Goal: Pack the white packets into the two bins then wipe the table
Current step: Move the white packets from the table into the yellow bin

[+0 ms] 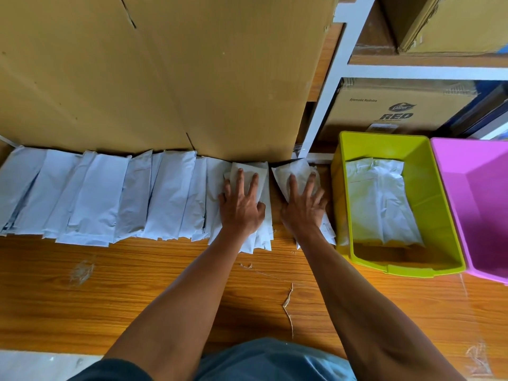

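A long row of white packets (93,193) lies along the back of the wooden table (137,292), against a big cardboard box. My left hand (242,204) rests flat, fingers spread, on the packets at the row's right end. A short gap to the right, my right hand (302,204) lies flat with straight fingers on a separate small stack of packets (291,171). The lime-green bin (428,188) stands at the right with white packets (382,204) inside. Beside it is a pink bin (478,210) that looks empty.
A large cardboard box (165,72) fills the back of the table. A white shelf frame (330,78) with more cartons (398,105) stands behind the bins. Paper scraps (288,301) and tape marks dot the table's front.
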The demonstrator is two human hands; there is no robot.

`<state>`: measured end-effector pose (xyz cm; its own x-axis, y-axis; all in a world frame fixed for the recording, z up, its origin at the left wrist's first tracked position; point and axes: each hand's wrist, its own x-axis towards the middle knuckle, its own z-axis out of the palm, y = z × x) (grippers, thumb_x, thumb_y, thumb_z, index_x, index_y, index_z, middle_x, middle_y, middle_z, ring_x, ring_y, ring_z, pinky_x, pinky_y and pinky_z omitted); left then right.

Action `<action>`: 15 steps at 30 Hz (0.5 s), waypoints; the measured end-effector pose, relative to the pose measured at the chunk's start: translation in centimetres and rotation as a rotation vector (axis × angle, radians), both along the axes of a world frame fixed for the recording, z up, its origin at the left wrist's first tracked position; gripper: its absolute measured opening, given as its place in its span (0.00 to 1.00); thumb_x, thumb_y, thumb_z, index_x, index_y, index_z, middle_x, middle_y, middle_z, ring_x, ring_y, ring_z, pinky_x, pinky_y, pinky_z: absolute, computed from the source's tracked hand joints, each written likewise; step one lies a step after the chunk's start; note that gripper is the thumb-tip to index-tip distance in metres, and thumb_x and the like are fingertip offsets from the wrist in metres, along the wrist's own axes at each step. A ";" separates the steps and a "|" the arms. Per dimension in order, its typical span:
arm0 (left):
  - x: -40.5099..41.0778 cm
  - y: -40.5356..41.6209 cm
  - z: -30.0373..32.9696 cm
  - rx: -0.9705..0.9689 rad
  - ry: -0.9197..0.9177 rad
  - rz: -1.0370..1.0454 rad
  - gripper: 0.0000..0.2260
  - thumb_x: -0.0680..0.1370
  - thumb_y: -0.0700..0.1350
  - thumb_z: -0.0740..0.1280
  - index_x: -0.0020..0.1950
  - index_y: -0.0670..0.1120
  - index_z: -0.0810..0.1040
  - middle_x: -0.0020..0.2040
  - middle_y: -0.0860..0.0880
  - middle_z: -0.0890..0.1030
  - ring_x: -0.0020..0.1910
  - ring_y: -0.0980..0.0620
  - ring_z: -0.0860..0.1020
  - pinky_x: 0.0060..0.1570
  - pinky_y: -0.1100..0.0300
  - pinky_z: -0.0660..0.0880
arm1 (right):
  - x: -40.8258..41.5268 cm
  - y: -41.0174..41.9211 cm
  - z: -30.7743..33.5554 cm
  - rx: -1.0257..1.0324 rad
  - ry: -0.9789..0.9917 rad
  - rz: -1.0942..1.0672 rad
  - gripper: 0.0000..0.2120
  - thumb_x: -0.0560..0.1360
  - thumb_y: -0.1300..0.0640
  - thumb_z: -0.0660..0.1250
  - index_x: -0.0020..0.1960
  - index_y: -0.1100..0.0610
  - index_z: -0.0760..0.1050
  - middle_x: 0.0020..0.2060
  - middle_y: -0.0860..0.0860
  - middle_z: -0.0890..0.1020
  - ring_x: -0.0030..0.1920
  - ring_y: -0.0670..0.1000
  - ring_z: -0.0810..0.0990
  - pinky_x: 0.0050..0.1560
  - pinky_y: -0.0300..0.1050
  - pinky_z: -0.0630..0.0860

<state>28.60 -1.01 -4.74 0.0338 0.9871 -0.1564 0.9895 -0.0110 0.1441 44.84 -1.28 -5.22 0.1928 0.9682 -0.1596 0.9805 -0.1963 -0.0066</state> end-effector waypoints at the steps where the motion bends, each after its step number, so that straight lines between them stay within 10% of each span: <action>1: 0.0 0.0 0.1 0.000 0.002 -0.001 0.38 0.82 0.63 0.60 0.87 0.58 0.44 0.87 0.47 0.42 0.82 0.33 0.53 0.75 0.35 0.63 | 0.0 0.0 0.2 -0.006 0.008 0.001 0.41 0.80 0.41 0.64 0.84 0.43 0.43 0.83 0.63 0.43 0.76 0.71 0.60 0.70 0.64 0.68; 15: 1.0 -1.0 3.1 0.102 -0.041 0.002 0.35 0.83 0.64 0.54 0.86 0.58 0.42 0.87 0.49 0.44 0.83 0.33 0.52 0.75 0.35 0.65 | -0.7 0.0 4.0 0.172 0.178 0.017 0.34 0.81 0.33 0.57 0.82 0.41 0.50 0.83 0.63 0.52 0.74 0.70 0.62 0.69 0.65 0.69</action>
